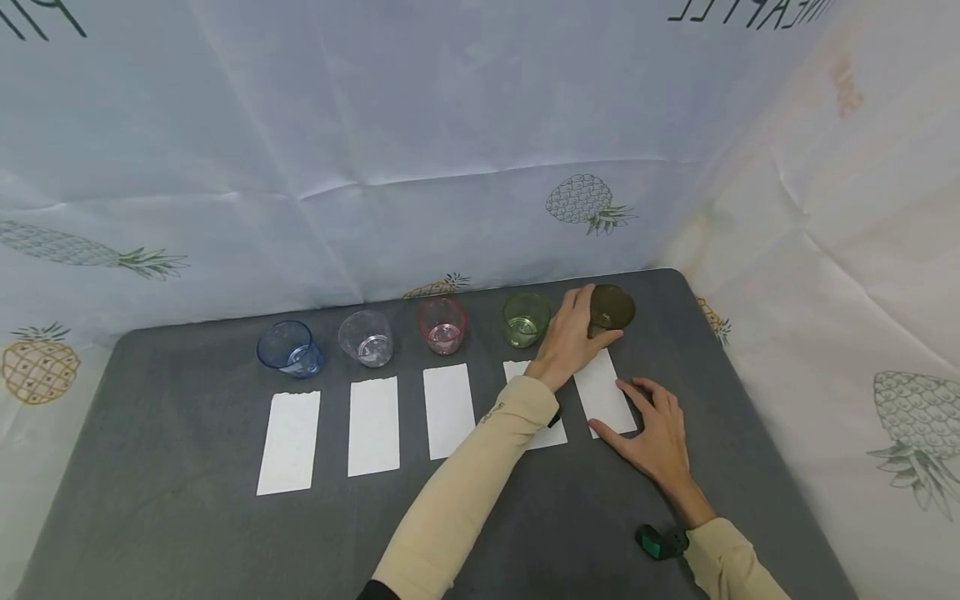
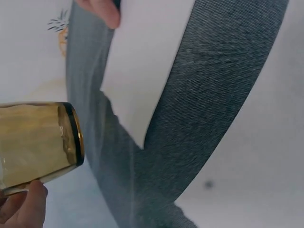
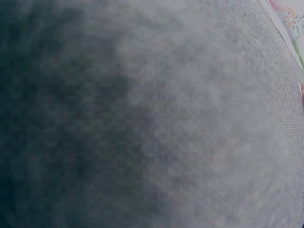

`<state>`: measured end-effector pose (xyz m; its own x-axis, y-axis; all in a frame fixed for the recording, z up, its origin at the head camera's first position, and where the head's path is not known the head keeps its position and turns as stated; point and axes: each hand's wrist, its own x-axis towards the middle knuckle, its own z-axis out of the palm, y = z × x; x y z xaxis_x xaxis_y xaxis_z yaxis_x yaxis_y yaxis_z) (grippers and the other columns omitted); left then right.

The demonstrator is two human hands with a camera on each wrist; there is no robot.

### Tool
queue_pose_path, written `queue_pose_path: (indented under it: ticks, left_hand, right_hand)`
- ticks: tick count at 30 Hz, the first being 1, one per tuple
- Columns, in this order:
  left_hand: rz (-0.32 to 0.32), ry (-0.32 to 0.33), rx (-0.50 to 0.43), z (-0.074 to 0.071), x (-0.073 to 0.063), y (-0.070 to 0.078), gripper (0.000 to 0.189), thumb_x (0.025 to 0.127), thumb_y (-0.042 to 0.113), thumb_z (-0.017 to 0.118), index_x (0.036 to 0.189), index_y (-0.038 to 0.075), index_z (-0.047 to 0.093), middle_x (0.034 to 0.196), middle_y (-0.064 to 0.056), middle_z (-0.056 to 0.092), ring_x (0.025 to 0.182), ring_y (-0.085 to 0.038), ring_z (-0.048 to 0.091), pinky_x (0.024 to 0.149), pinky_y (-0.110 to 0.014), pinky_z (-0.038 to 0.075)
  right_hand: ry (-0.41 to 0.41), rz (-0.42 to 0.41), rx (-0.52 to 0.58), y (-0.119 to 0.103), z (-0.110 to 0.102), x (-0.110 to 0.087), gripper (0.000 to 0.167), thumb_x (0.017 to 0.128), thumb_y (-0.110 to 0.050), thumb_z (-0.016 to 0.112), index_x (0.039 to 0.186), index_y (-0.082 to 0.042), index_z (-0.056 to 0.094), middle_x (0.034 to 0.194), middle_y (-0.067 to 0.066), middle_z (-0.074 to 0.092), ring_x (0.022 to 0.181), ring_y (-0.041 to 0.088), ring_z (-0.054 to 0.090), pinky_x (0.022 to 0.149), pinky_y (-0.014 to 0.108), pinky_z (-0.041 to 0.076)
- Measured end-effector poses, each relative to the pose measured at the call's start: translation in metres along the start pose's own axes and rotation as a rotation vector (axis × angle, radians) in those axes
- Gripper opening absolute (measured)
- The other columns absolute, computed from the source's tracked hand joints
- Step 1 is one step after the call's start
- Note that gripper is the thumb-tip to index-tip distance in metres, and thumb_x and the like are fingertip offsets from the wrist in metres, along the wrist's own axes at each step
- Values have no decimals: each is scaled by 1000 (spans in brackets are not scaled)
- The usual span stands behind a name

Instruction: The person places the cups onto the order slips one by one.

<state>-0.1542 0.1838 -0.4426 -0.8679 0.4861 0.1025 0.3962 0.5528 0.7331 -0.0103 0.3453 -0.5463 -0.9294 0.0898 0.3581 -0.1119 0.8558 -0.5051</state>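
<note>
My left hand (image 1: 570,337) grips a dark amber glass (image 1: 611,307) at the far right of the row of glasses. In the left wrist view the amber glass (image 2: 35,145) shows its rim toward the table, fingers (image 2: 33,204) along its side. Below it lies a white paper strip (image 1: 602,392). The thumb and fingers of my right hand (image 1: 660,437) are spread over the near end of this strip, fingertips at the paper. Left of the left hand stands a green glass (image 1: 527,319). Another paper strip (image 1: 517,371) is partly hidden by the left forearm.
Red (image 1: 442,325), colourless (image 1: 366,337) and blue (image 1: 290,348) glasses continue the row leftward. White strips (image 1: 448,408) lie in front of them on the dark table (image 1: 187,433). A pineapple-print cloth (image 1: 450,100) hangs behind. A black wrist device (image 1: 660,542) sits by the right wrist.
</note>
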Motion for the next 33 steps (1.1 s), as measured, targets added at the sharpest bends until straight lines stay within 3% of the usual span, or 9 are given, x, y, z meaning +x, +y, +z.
queue_pose_path:
  ticks: [17,33]
  left_hand:
    - [112,-12,-18,-23,-16,16,86,92,46,75,159,11,35,158,-9,44,141,-25,52,113,-38,49]
    - [150,3,-42,-22,-36,18,86,89,44,79,157,11,40,153,-8,50,136,-23,57,109,-34,52]
  right_hand:
    - [8,-15,16,1,0,0,78,67,-39,91,132,-5,67,136,27,54,122,49,46,96,69,33]
    - [-2,-12,9,2,-1,1,77,69,-43,90,133,-7,67,136,27,52,123,50,44,96,69,33]
